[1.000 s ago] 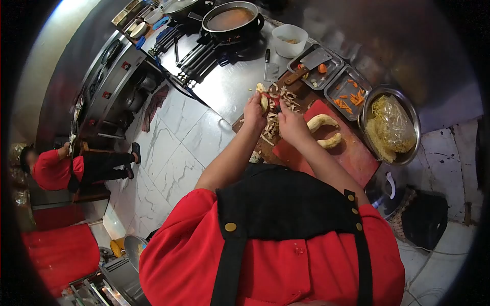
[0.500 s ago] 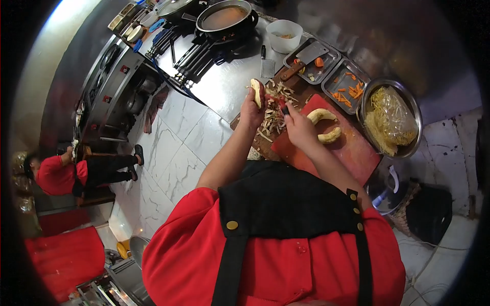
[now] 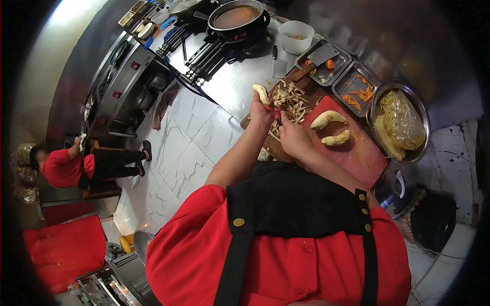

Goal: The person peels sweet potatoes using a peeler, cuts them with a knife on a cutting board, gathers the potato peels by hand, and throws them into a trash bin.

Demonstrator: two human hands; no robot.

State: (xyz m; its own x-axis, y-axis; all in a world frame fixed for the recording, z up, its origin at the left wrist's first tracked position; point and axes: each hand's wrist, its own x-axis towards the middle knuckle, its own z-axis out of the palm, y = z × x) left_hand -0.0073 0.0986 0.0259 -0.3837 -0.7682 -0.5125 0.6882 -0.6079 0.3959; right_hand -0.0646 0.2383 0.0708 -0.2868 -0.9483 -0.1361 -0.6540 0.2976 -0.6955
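My left hand (image 3: 261, 113) is closed round a pale yellow, banana-shaped piece (image 3: 261, 94), whose upper end sticks out past the fingers. Just right of it, my right hand (image 3: 291, 133) grips a small red tool (image 3: 278, 115), partly hidden by the fingers. Beyond both hands, a heap of peel strips (image 3: 290, 99) lies on a brown wooden board (image 3: 311, 92). Two peeled pieces (image 3: 328, 119) rest on the red cutting board (image 3: 357, 158) to the right of my right hand.
Two metal trays (image 3: 335, 95) hold carrot pieces and a cleaver (image 3: 319, 57). Nearby are a steel bowl (image 3: 426, 127) of yellow shreds, a white tub (image 3: 296, 36), a grater (image 3: 278, 68) and a pan (image 3: 236, 17). Another person (image 3: 61, 167) stands at far left.
The hands, apart half a second ago, are close together again, with the red tool by the lower end of the held piece. The whole view has shifted slightly, moving the surroundings rightward.
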